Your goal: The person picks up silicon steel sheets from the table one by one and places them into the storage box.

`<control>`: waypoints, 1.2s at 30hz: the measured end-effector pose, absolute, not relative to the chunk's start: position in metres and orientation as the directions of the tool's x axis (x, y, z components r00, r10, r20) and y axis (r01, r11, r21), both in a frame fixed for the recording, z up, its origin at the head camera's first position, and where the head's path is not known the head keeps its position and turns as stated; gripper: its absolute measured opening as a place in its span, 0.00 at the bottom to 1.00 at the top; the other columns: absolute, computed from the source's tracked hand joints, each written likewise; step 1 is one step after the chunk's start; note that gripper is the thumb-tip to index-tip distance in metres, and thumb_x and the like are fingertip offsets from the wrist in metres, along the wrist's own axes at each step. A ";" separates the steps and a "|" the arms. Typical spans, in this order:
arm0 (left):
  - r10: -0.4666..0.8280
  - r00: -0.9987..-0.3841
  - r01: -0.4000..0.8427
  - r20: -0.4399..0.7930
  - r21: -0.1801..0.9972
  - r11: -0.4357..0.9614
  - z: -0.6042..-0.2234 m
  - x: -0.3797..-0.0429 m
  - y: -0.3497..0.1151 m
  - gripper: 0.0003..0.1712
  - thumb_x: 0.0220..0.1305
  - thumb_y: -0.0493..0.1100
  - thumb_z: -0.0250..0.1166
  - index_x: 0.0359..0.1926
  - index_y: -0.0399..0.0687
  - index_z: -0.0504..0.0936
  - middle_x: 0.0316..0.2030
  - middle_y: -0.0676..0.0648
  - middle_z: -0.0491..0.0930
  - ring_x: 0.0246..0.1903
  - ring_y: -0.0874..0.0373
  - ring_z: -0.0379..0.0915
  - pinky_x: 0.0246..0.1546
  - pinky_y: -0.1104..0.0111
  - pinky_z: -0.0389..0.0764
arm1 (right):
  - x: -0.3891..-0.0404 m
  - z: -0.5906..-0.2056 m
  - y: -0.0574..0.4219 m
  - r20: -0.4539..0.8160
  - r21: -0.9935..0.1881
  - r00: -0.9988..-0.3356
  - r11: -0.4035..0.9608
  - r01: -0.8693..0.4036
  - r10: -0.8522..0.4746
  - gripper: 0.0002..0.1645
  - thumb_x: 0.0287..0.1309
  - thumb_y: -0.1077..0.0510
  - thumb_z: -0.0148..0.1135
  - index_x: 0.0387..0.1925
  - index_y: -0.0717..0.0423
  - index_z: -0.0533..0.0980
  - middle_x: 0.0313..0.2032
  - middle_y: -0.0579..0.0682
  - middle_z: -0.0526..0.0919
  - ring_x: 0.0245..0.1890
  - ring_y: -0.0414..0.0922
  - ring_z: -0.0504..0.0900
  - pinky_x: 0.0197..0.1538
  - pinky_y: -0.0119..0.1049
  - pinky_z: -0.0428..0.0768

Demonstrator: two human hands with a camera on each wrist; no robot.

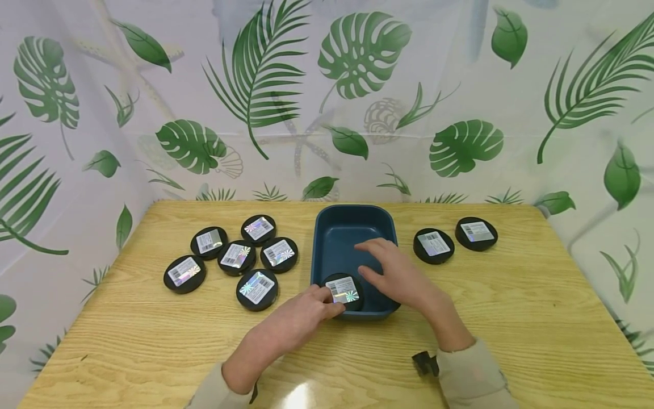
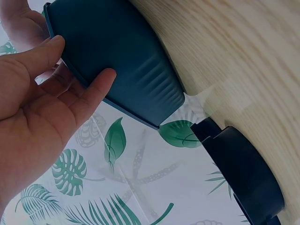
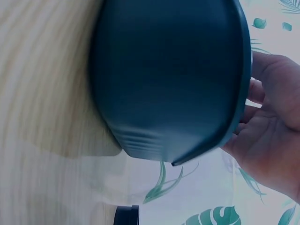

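Observation:
A dark blue rectangular bin [image 1: 337, 250] stands on the table. In its near left corner is a flat round black case [image 1: 341, 291] with a white and holographic label facing up. My left hand [image 1: 298, 315] pinches the near left edge of this case, thumb in front. The left wrist view shows that hand's fingertips [image 2: 108, 77] at the bin's rim, with the case hidden behind the wall. My right hand [image 1: 403, 278] hovers over the bin's right side, fingers apart and holding nothing. In the right wrist view it shows beside the bin's rim.
Several like black cases [image 1: 237, 257] lie grouped on the wooden table [image 1: 511, 318] left of the bin. Two more cases [image 1: 433, 246] lie to its right. A leaf-printed cloth [image 1: 286, 74] hangs behind the table. A small black clip [image 1: 425, 363] is at the right sleeve.

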State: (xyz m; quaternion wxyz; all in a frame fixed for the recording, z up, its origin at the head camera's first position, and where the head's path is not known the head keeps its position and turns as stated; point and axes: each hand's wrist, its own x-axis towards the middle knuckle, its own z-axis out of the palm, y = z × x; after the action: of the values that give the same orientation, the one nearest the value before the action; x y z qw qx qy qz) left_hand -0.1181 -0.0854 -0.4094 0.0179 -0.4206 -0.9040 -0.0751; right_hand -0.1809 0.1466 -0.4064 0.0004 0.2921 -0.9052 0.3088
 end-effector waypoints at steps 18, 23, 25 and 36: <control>0.758 -0.641 0.767 0.122 0.123 0.629 -0.411 -0.118 -0.085 0.16 0.61 0.31 0.66 0.48 0.53 0.85 0.38 0.49 0.78 0.37 0.56 0.73 0.39 0.71 0.78 | -0.193 -0.397 0.182 0.269 -0.603 -0.887 0.652 -0.460 -0.377 0.27 0.67 0.60 0.60 0.65 0.65 0.70 0.63 0.65 0.70 0.66 0.62 0.66 0.65 0.60 0.65; 0.758 -0.637 0.771 0.139 0.119 0.626 -0.412 -0.118 -0.085 0.16 0.61 0.31 0.66 0.47 0.53 0.85 0.37 0.49 0.78 0.37 0.56 0.73 0.39 0.70 0.78 | -0.196 -0.397 0.197 0.291 -0.607 -0.898 0.662 -0.440 -0.329 0.29 0.67 0.61 0.60 0.66 0.65 0.68 0.65 0.66 0.67 0.67 0.64 0.64 0.65 0.62 0.64; 0.758 -0.637 0.771 0.143 0.118 0.626 -0.412 -0.118 -0.085 0.16 0.61 0.31 0.66 0.47 0.53 0.85 0.37 0.49 0.78 0.37 0.56 0.73 0.39 0.71 0.78 | -0.198 -0.399 0.203 0.296 -0.602 -0.901 0.671 -0.433 -0.316 0.30 0.67 0.60 0.60 0.67 0.66 0.66 0.66 0.67 0.66 0.68 0.65 0.62 0.65 0.63 0.63; 0.763 -0.628 0.778 0.154 0.116 0.617 -0.414 -0.117 -0.087 0.15 0.61 0.32 0.65 0.46 0.52 0.84 0.36 0.49 0.78 0.36 0.56 0.72 0.38 0.71 0.77 | -0.204 -0.406 0.227 0.201 -0.595 -0.938 0.725 -0.347 -0.284 0.37 0.68 0.59 0.58 0.72 0.69 0.57 0.71 0.74 0.53 0.71 0.72 0.49 0.66 0.69 0.54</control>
State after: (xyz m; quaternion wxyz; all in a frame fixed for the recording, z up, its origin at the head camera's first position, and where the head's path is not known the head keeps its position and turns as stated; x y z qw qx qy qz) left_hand -0.1173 -0.0870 -0.4142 0.0450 -0.4288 -0.8982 -0.0860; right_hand -0.2041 0.2269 -0.4056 0.0479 0.1700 -0.9274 0.3298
